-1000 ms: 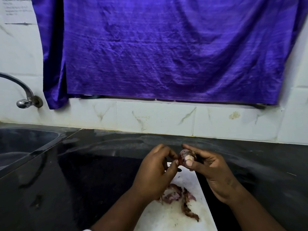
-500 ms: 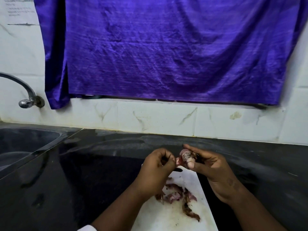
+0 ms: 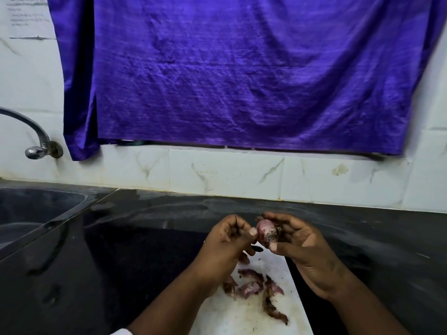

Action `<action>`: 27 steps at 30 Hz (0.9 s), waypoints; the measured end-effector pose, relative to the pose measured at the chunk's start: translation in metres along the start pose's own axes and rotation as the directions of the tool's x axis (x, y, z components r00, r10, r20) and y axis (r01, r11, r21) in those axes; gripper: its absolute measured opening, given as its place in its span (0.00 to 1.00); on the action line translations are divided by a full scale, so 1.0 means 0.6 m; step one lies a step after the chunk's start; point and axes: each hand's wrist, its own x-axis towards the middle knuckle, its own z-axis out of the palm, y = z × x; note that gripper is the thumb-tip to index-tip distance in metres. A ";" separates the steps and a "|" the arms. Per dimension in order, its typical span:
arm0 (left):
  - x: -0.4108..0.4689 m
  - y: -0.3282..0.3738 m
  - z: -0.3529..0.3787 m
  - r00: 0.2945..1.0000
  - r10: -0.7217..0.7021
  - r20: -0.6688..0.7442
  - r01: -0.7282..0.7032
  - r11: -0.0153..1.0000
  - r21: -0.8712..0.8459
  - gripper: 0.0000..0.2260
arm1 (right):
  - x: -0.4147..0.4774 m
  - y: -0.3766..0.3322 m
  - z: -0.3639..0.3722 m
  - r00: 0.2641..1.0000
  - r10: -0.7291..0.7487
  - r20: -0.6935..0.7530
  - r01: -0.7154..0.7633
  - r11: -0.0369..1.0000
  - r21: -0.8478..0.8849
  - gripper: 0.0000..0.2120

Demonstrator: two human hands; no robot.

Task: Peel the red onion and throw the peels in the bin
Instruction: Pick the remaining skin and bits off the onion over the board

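Note:
A small red onion [image 3: 266, 232], pale pink with dark dirt near its root end, sits in my right hand [image 3: 304, 250], held between thumb and fingers above a white cutting board [image 3: 244, 315]. My left hand [image 3: 226, 245] is just left of the onion, its thumb pressed against the onion's skin and its fingers curled; a small dark object pokes out beneath it. Several torn purple-brown peels [image 3: 251, 286] lie on the board below both hands. No bin is in view.
The black stone counter [image 3: 150, 238] runs under the hands. A dark sink [image 3: 29, 209] with a metal tap [image 3: 36, 141] sits at the left. A purple cloth [image 3: 242, 68] hangs on the white tiled wall behind.
The onion has been turned in my right hand, showing more of its pink side. My left hand has closed up slightly beside it. The peels on the board have not moved.

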 end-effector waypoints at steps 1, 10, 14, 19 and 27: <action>0.001 -0.001 -0.002 1.000 -0.004 -0.010 0.004 1.000 -0.016 0.06 | 0.000 0.000 0.001 1.000 0.009 -0.002 -0.009 1.000 -0.010 0.25; 0.006 -0.010 -0.007 0.997 0.016 -0.071 -0.017 1.000 -0.017 0.04 | -0.005 -0.006 0.010 0.994 0.084 -0.077 -0.089 0.994 -0.066 0.20; 0.006 -0.011 -0.005 0.994 0.061 -0.095 -0.060 0.998 0.008 0.03 | -0.005 -0.011 0.016 0.988 0.140 -0.067 -0.146 0.984 -0.099 0.19; 0.010 -0.011 -0.008 0.997 0.003 -0.071 -0.005 0.999 -0.036 0.05 | -0.006 -0.008 0.011 0.989 0.142 -0.040 -0.144 0.988 -0.062 0.20; 0.010 -0.014 -0.009 0.998 0.018 -0.067 -0.025 0.994 -0.103 0.02 | -0.001 -0.002 0.007 0.987 0.160 -0.026 -0.158 0.986 0.053 0.23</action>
